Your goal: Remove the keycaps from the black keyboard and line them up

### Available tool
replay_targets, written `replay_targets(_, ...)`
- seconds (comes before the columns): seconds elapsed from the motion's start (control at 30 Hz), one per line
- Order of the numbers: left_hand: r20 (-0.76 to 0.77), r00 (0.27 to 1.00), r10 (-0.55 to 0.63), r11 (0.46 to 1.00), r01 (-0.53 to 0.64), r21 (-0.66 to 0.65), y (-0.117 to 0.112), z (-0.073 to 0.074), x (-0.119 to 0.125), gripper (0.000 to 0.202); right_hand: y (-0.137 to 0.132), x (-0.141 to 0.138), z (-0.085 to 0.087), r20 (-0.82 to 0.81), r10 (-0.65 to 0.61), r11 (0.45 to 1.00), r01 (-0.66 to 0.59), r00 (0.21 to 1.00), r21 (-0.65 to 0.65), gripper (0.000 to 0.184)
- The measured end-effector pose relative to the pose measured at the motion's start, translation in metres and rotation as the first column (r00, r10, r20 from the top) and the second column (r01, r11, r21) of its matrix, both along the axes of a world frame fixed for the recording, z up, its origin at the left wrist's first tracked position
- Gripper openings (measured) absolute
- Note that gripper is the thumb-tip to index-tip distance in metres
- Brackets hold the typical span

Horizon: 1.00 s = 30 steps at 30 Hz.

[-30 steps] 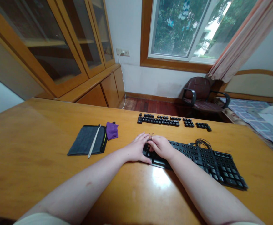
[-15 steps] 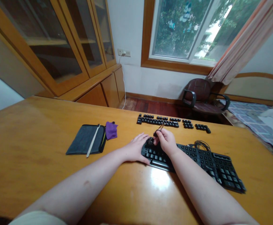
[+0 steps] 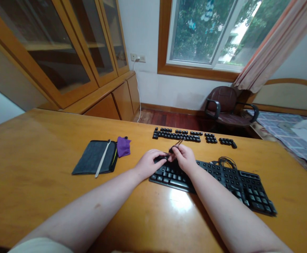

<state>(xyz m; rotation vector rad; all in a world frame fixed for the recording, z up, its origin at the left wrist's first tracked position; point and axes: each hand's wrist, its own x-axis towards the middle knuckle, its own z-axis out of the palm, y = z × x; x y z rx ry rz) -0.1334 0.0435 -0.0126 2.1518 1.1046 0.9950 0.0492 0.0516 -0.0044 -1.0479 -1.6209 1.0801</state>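
Note:
A black keyboard (image 3: 222, 179) lies on the wooden table (image 3: 37, 147) in front of me. My right hand (image 3: 185, 158) hovers over its left end, closed on a thin wire keycap puller (image 3: 176, 145) that points up and away. My left hand (image 3: 148, 164) is beside it, fingers pinched on a small black keycap (image 3: 160, 158) at the puller's tip. Rows of loose black keycaps (image 3: 179, 135) lie on the table beyond the keyboard.
A dark grey pouch (image 3: 95, 162) with a white stick across it and a purple cloth (image 3: 123, 146) sit to the left. The keyboard's coiled cable (image 3: 225, 161) rests behind it. Past the table stand a wooden cabinet (image 3: 63, 52), a brown armchair (image 3: 225, 105) and a window.
My right hand lifted the puller off the keyboard's left end with a keycap. My left hand rose from the keys and now pinches that keycap.

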Motion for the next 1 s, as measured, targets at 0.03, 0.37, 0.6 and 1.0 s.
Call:
replay_targets(0.03,-0.003,1.000,0.010,1.000,-0.010,0.001,0.0002,0.0000,0.0000,0.018,0.0003,0.0004,-0.0003,0.021,0.004,1.000,-0.004,1.000,0.024,0.031)
replay_targets(0.37,0.005,0.999,0.050,0.999,-0.050,-0.017,-0.0014,-0.0011,0.0009,0.019,0.0058,0.0026,0.0068,0.281,-0.061,0.984,0.011,0.958,0.176,0.029)
replay_targets(0.6,0.024,0.998,0.050,0.998,-0.052,0.047,-0.0063,-0.0008,0.0037,0.019,0.0057,0.0021,0.0077,0.275,-0.046,0.990,0.008,0.960,0.138,0.029)
replay_targets(1.0,0.272,0.962,-0.014,0.986,0.059,-0.158,-0.0074,-0.0026,0.0080,0.023,0.0022,-0.0006,0.0093,0.243,-0.023,0.993,-0.005,0.970,0.115,0.030)
